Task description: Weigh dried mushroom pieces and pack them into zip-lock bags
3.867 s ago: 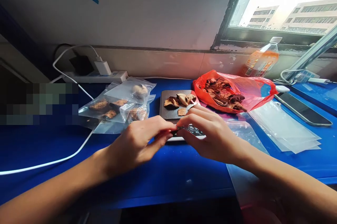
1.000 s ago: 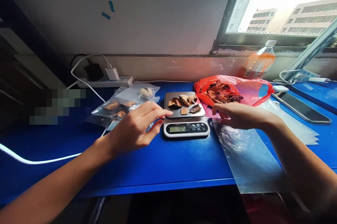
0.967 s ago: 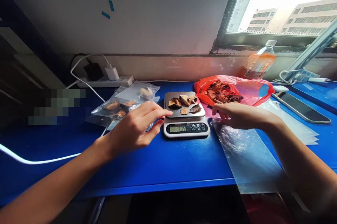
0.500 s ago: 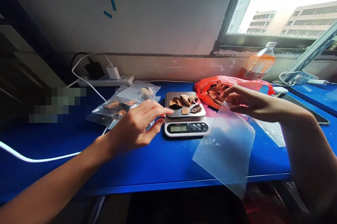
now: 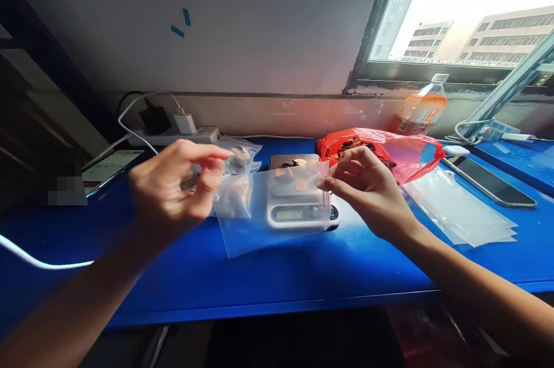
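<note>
My right hand (image 5: 367, 189) pinches the right edge of a clear plastic bag (image 5: 246, 235), which spreads leftward in front of the scale. Nothing shows in my left hand (image 5: 173, 183), slightly blurred, its thumb and forefinger apart and other fingers curled, left of the bag. Through the film I make out a white digital kitchen scale (image 5: 335, 221), whose display reads about 10.5. Dried brown slices (image 5: 298, 162) lie on its metal plate, partly veiled by the bag. Behind my right hand, a red plastic bag (image 5: 411, 157) lies open with more dried slices (image 5: 350, 146) in it.
Filled clear bags (image 5: 236, 198) lie left of the scale, partly behind my left hand. Flat plastic bags (image 5: 459, 212) and a phone (image 5: 493, 183) rest at right. An orange drink bottle (image 5: 422, 105) stands by the window. A power strip (image 5: 203, 136) with chargers sits against the wall.
My right hand has brought the clear bag leftward, across the front of the scale. My left hand has drawn back left and up from the scale's plate.
</note>
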Tool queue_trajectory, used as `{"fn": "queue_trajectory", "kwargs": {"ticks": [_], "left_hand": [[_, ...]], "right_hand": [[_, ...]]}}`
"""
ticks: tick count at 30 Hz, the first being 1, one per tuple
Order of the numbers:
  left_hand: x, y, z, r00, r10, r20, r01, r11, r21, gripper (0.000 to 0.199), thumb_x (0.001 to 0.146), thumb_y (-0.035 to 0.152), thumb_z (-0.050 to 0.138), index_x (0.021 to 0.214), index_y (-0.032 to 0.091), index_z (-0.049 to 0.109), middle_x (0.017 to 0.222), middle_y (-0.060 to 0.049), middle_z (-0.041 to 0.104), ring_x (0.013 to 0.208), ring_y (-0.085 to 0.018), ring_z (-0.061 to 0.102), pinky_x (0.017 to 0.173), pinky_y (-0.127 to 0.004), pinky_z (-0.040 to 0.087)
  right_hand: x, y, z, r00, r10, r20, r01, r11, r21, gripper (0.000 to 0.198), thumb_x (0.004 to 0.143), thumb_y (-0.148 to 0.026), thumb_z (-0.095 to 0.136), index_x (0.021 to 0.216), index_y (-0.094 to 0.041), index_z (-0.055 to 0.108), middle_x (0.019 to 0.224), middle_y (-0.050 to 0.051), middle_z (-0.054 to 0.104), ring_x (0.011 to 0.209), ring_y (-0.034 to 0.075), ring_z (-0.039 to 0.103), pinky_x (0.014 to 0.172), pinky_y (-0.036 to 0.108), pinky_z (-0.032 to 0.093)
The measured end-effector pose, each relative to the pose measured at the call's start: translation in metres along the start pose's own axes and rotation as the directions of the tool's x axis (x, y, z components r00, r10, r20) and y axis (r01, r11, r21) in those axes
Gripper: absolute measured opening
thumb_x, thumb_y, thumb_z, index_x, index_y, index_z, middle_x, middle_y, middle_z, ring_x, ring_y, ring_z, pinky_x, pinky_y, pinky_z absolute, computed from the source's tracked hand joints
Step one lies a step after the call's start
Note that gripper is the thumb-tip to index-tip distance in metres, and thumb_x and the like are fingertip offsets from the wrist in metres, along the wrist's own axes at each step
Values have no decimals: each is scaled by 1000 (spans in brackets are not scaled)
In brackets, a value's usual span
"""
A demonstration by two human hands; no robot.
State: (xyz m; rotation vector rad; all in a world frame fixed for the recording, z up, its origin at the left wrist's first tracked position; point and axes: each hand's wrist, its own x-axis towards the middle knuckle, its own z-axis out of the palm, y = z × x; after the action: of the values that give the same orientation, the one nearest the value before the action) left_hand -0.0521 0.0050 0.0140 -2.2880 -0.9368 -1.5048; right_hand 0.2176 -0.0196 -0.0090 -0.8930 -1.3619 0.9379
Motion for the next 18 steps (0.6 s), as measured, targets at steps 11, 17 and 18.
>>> {"fn": "queue_trajectory", "kwargs": {"ticks": [11,17,18], "left_hand": [[-6,25,17,793,-50,607,181,971,-157,40,93,43,53,64,16,58,60,1,61,56,-11,55,54,-25,41],[-3,31,18,640,-156,753,444,874,-196,42,93,46,48,66,16,60,59,1,59,56,-12,53,52,-23,38],[-3,32,18,630,-152,762,455,867,-203,39,93,44,49,70,16,62,63,1,62,58,-13,55,52,-23,39]], "right_hand": [[-8,7,60,979,-160,125,155,987,45,25,79,-8,55,90,-24,40,84,-1,66,82,12,69,75,27,57],[-19,17,66,947,-312,83,318,945,-72,24,85,-12,57,100,-26,44,96,1,62,94,14,67,86,32,58],[-19,19,66,940,-329,87,337,936,-103,24,86,-13,58,101,-26,46,98,2,61,96,14,66,88,32,58]]}}
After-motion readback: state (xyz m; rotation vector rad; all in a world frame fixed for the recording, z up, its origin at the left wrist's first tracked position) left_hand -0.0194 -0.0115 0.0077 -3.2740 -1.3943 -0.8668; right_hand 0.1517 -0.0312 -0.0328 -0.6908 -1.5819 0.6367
